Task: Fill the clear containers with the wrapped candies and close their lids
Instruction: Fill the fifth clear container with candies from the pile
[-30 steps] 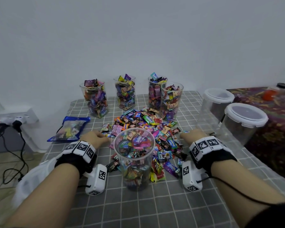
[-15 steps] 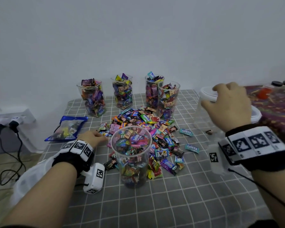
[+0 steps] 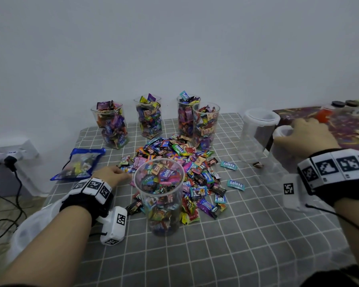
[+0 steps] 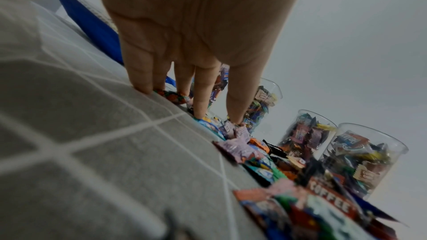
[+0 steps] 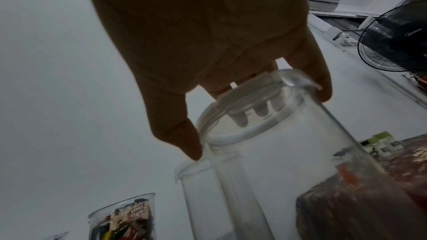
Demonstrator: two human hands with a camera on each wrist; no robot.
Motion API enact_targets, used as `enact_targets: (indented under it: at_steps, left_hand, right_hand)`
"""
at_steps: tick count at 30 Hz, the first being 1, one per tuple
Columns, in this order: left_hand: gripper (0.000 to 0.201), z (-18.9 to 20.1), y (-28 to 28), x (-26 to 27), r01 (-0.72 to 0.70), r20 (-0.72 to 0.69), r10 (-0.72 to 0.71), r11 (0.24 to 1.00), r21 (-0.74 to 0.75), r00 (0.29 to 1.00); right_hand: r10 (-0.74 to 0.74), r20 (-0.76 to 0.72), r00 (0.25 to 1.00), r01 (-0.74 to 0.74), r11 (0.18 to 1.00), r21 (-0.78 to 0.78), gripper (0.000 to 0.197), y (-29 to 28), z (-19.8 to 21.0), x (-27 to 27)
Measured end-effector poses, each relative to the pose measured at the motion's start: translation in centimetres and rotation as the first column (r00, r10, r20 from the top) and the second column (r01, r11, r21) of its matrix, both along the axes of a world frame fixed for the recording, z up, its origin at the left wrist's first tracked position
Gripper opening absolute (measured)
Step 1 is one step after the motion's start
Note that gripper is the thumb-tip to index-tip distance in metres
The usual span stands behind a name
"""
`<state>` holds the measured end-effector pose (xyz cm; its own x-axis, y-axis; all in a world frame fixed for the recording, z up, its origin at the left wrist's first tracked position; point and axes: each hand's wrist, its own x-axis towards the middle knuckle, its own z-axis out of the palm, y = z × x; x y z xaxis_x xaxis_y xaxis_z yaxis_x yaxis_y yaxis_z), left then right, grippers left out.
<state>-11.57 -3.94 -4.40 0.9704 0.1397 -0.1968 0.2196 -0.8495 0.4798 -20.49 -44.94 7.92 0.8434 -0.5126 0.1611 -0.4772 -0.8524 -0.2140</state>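
Observation:
A heap of wrapped candies (image 3: 174, 160) lies mid-table on the grey checked cloth (image 3: 226, 245). In front of it stands a clear cup (image 3: 160, 195), filled near its rim, without a lid. Several candy-filled clear containers (image 3: 112, 125) line the back, also without lids. Two empty lidded containers stand at the right, the far one (image 3: 255, 137) untouched. My right hand (image 3: 298, 133) covers the near one (image 5: 289, 171), thumb and fingers curled round its white-rimmed lid (image 5: 231, 134). My left hand (image 3: 120, 171) rests at the heap's left edge, straight fingertips (image 4: 198, 110) touching candies.
A blue candy bag (image 3: 79, 162) lies at the table's left side. Beyond the left edge is a power strip (image 3: 15, 150) with cables. A patterned surface (image 3: 330, 129) with small jars adjoins the table at the right. Two loose teal candies (image 3: 235, 184) lie right of the heap.
My right hand left the candy heap, swung right and up, and now grips the lid of the near empty container. The left hand has stayed at the heap's edge.

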Motion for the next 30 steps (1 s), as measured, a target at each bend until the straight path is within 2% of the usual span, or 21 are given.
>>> enact_targets:
  at_steps: [2,6,10,13,16,19,22,25,27,30]
  left_hand:
    - [0.027,0.1,0.0,-0.1,0.001,0.006,-0.001,1.000,0.003,1.000]
    - [0.027,0.2,-0.1,-0.4,0.004,0.021,-0.004,1.000,0.011,1.000]
    - [0.028,0.2,-0.1,-0.5,0.000,0.035,0.000,1.000,0.001,0.999]
    - [0.027,0.2,-0.1,-0.5,-0.009,0.038,0.010,1.000,-0.011,0.999]
    - [0.026,0.2,0.0,-0.5,-0.004,0.035,0.004,1.000,-0.010,0.999]
    - [0.027,0.3,0.0,-0.6,0.006,0.033,-0.006,1.000,0.003,0.999]
    - [0.027,0.3,0.0,-0.6,0.024,0.033,-0.025,0.999,0.022,0.999]
    - [0.025,0.1,0.2,-0.6,0.028,0.033,-0.028,0.999,0.017,0.999]
    - [0.026,0.0,0.3,-0.5,0.028,0.031,-0.028,1.000,0.011,0.999]
    - [0.028,-0.1,0.5,-0.4,0.030,0.034,-0.030,0.999,0.016,0.999]
  right_hand:
    - [-0.001,0.008,1.000,0.001,1.000,0.012,0.075,-0.1,0.0,-0.2]
    - [-0.029,0.036,0.999,0.028,0.999,0.014,0.064,-0.6,-0.3,-0.3]
    - [-0.045,0.048,0.998,0.044,0.999,0.016,0.064,-0.7,-0.5,-0.3]
    - [-0.038,0.046,0.998,0.041,0.997,-0.065,0.067,0.0,-0.8,-0.2]
    - [0.107,0.241,0.965,-0.071,0.986,-0.152,0.062,1.6,-1.5,-0.2]
    - [0.253,0.378,0.891,-0.234,0.967,-0.096,0.050,4.7,-2.4,-0.3]
    - [0.239,0.273,0.932,-0.283,0.949,0.136,0.050,7.2,-4.8,0.5]
    - [0.154,0.056,0.986,-0.164,0.928,0.335,0.056,7.4,-7.8,2.4]
    - [0.102,-0.073,0.992,-0.073,0.945,0.320,0.062,7.1,-9.2,3.3]
    - [0.042,-0.178,0.983,0.001,0.973,0.231,0.069,6.8,-10.1,4.4]
